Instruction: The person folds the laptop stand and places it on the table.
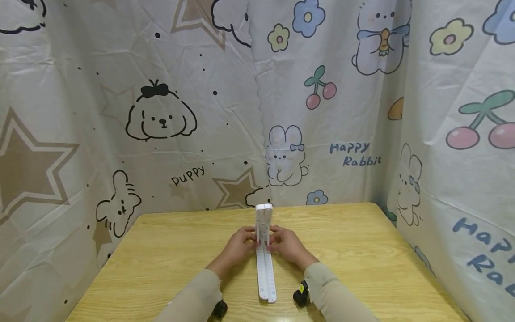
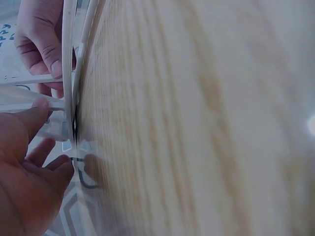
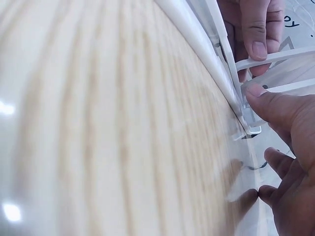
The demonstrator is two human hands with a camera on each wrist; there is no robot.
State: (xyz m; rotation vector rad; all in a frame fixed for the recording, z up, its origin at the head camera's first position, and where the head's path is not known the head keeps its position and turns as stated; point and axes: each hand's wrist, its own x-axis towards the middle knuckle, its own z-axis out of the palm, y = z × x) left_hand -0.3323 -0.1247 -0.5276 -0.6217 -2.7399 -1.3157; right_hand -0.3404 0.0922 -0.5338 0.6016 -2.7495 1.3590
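A white folding stand stands in the middle of the table, its long narrow double-railed base pointing at me and its upright part rising at the far end. My left hand grips it low on the left, where the upright meets the base. On the opposite side my right hand holds the same spot. In the left wrist view the left thumb lies against a white strut. The right thumb presses a strut in the right wrist view. Fingertips behind the struts are partly hidden.
The stand rests on a light wood-grain table. Printed curtains hang behind the table and along both sides. Black wrist devices, one of them the right-hand device, show at the sleeves.
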